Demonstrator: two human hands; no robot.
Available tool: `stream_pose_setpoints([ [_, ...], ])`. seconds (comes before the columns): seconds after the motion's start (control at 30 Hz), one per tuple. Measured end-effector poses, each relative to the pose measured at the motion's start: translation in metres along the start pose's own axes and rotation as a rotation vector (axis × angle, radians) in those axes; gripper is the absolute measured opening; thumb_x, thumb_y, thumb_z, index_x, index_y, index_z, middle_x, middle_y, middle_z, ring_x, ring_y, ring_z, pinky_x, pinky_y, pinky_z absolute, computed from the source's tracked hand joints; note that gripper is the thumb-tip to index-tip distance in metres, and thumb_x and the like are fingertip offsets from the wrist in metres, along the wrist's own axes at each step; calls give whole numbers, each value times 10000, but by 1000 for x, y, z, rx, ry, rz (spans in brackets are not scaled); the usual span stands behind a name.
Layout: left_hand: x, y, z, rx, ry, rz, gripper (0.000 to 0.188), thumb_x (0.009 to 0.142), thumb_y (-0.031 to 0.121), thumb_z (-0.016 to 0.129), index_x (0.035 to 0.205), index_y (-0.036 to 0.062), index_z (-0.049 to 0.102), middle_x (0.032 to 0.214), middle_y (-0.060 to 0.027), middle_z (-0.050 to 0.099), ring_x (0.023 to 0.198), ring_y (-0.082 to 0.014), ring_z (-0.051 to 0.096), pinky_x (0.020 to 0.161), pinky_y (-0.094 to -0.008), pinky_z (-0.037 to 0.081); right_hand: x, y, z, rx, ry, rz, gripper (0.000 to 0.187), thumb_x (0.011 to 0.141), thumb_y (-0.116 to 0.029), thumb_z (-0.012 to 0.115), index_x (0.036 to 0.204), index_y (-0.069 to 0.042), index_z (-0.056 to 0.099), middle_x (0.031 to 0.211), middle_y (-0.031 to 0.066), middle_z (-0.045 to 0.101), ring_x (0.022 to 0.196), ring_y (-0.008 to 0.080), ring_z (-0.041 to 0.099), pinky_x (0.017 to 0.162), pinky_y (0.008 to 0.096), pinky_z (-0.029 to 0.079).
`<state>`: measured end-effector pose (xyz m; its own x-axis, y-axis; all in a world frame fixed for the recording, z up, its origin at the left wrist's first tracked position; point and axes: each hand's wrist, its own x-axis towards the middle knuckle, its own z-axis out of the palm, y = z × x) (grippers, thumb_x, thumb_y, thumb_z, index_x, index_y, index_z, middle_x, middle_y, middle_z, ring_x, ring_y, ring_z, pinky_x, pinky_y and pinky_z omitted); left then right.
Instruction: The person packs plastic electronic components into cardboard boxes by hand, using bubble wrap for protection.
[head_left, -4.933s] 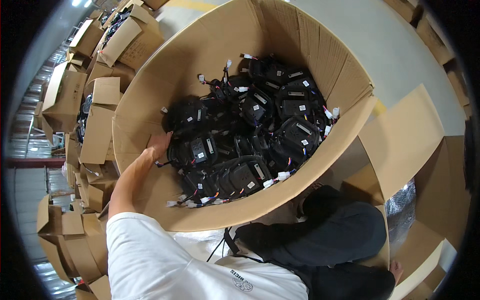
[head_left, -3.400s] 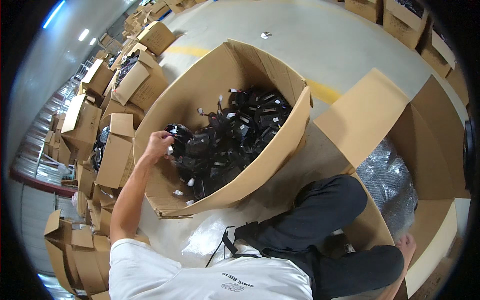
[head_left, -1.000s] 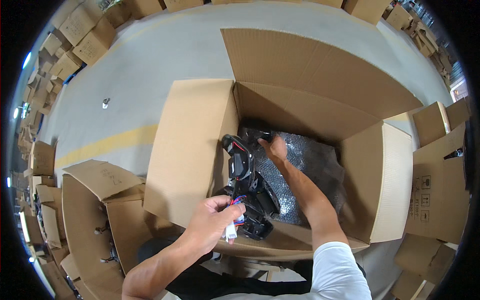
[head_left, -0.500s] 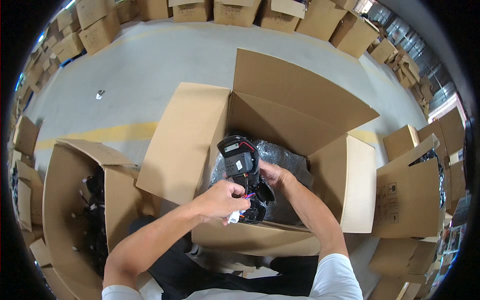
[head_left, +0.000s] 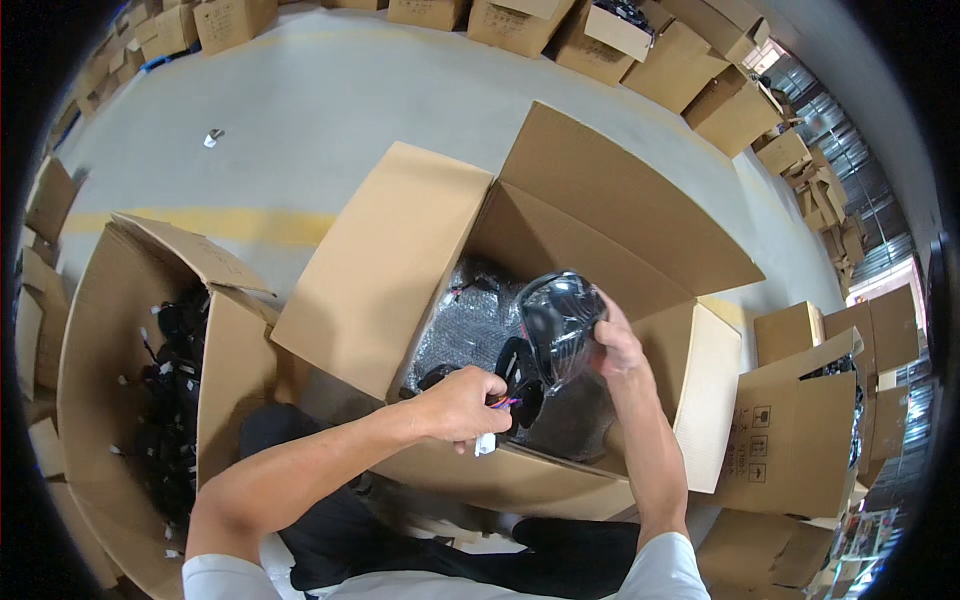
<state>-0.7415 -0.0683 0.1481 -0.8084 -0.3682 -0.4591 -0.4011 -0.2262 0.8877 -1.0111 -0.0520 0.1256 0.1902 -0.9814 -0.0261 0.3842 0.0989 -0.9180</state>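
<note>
The left hand [head_left: 455,406] pinches thin multicoloured wires [head_left: 506,403], likely limp and easily strained. The right hand [head_left: 621,345] grips a glossy black rounded plastic shell [head_left: 560,318] over an open brown cardboard carton [head_left: 600,240]: probably light, stiff, slick, best held by its sides. Visible: one white plastic connector [head_left: 486,444], one raised shell.

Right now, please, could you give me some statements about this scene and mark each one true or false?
1. The left hand pinches wires with a white connector. True.
2. The right hand is empty. False: it grips a glossy black part.
3. Bubble wrap lies inside the middle box. True.
4. The floor stripe is blue. False: it is yellow.
5. Black parts with white connectors lie in the left box. True.
</note>
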Motion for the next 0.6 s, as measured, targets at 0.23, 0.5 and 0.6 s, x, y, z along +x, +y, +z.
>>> stream_pose_setpoints([
  [0.23, 12, -15, -3, -255, 56, -145, 188, 836, 106, 616, 874, -77, 594, 649, -112, 612, 423, -137, 549, 368, -294, 475, 31, 18, -93, 370, 318, -31, 444, 971, -458, 559, 1167, -62, 602, 1073, 70, 683, 924, 191, 670, 747, 321, 579],
  [0.5, 11, 2, 5, -144, 43, -146, 229, 855, 162, 576, 883, -64, 601, 651, -110, 616, 488, -160, 600, 408, -305, 501, 63, 202, -203, -10, 975, 303, 462, 929, -239, 686, 1291, -10, 514, 1222, 103, 620, 1105, 266, 605, 934, 487, 501],
  [0.6, 10, 1, -2, -148, 48, -201, 254, 874, 169, 571, 938, -75, 599, 688, -120, 621, 494, -161, 601, 421, -305, 508, 92, 237, -194, 61, 890, 235, 456, 937, -213, 676, 1298, 10, 508, 1219, 118, 623, 1092, 258, 603, 942, 432, 490],
])
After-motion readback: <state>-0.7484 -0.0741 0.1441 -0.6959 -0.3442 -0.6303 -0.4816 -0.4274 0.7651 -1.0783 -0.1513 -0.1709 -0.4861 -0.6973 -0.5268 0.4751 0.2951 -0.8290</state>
